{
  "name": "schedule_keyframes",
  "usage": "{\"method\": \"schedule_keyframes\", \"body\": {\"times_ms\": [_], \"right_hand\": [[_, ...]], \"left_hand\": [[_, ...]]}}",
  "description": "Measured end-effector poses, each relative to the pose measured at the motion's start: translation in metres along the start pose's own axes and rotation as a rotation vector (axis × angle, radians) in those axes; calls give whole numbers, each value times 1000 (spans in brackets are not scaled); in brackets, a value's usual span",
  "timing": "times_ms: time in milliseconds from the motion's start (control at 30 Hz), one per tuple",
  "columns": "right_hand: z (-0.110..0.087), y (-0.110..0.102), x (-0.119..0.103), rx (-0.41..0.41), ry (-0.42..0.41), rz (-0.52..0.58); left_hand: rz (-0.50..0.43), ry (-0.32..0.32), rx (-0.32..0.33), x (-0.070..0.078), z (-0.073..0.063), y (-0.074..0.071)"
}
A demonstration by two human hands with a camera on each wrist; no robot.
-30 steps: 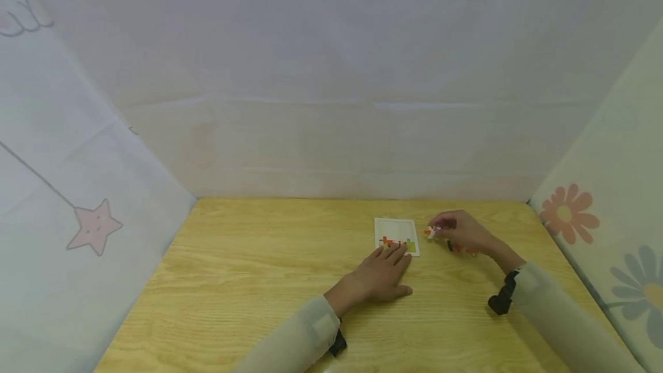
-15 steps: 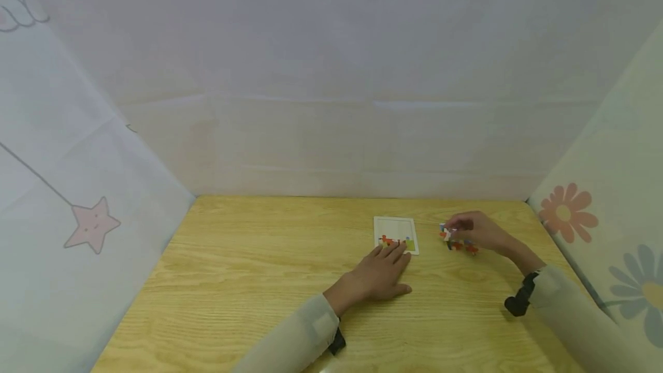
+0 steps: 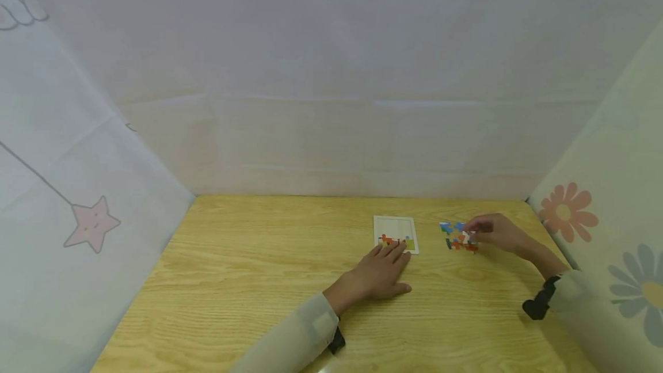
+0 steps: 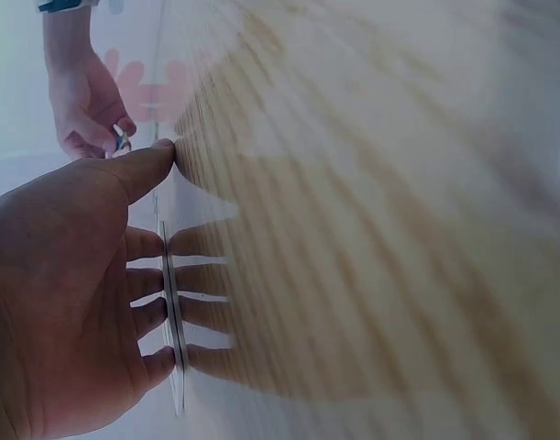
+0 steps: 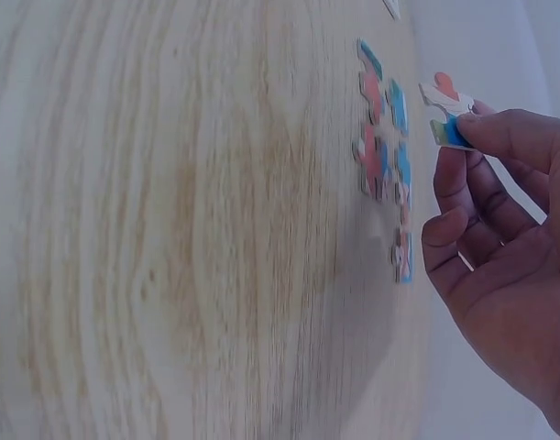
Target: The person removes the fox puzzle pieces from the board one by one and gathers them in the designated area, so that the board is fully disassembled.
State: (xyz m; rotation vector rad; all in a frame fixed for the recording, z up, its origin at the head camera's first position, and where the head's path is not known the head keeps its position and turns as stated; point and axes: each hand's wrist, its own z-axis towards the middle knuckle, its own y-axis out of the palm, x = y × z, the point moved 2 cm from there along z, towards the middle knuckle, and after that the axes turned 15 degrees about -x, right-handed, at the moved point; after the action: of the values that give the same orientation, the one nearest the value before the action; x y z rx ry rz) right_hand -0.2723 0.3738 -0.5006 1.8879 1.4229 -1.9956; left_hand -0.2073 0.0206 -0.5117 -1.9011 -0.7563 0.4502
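In the head view my left hand (image 3: 380, 275) lies with straight, slightly spread fingers on the near edge of a white-framed puzzle tray (image 3: 395, 225). Colourful pieces line the tray's near side, partly covered by those fingertips. The left wrist view shows the fingers against the tray's thin edge (image 4: 175, 321). My right hand (image 3: 499, 235) is raised at the right, over loose jigsaw pieces (image 3: 456, 243). Between thumb and fingers it pinches one jigsaw piece (image 5: 447, 99), white with red, blue and green, held off the table in the right wrist view.
The wooden table (image 3: 259, 263) runs back to a pale cloth wall (image 3: 290, 131). Cloth side walls printed with a star (image 3: 93, 224) and flowers (image 3: 570, 213) stand left and right. The loose pieces lie right of the tray with a gap between.
My right hand has moved right, away from the tray and across the loose pieces, carrying the pinched jigsaw piece. More loose pieces now show. My left hand stays on the tray.
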Motion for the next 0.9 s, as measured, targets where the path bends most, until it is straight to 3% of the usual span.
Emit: {"method": "schedule_keyframes", "body": {"times_ms": [433,900], "right_hand": [[-23,-11,19,2,75,50],[-34,-19,38,-12,99,39]], "left_hand": [[8,3,12,0,1,1],[3,9,14,-1,2,3]]}}
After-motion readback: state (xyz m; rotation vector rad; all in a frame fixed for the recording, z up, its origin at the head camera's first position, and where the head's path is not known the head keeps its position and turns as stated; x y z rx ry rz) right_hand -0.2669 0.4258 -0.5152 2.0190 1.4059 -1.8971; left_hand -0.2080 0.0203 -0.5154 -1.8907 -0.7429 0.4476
